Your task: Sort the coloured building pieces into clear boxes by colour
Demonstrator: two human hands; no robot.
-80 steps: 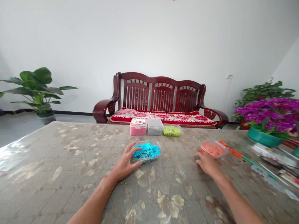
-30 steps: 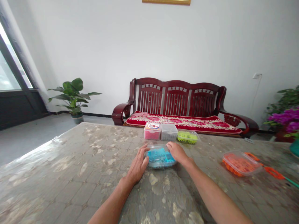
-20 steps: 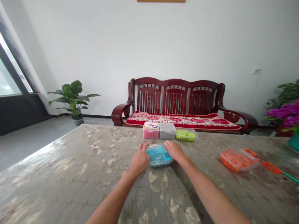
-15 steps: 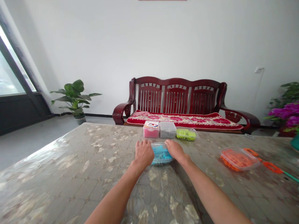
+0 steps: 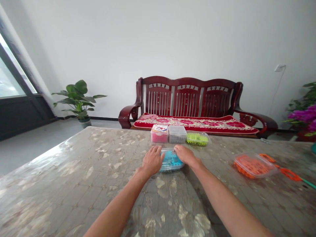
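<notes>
A clear plastic container with blue pieces inside stands on the table between my two hands. My left hand is closed on its left side, the thumb lying over the lid's edge. At the right far corner my right hand grips the container, with its fingertips partly hidden. Just beyond it are a box with pink contents, a grey-looking clear box and a container of yellow-green pieces, side by side.
To the right lies a clear container of orange pieces. Beside it are linked orange pieces joined to a green strip. A patterned cover lies on the table. Behind the table stands a dark red wooden bench.
My left thumb has come over the lid's edge, and the left fingers lie flatter. The container and my right hand keep about the same place; the view has shifted slightly.
</notes>
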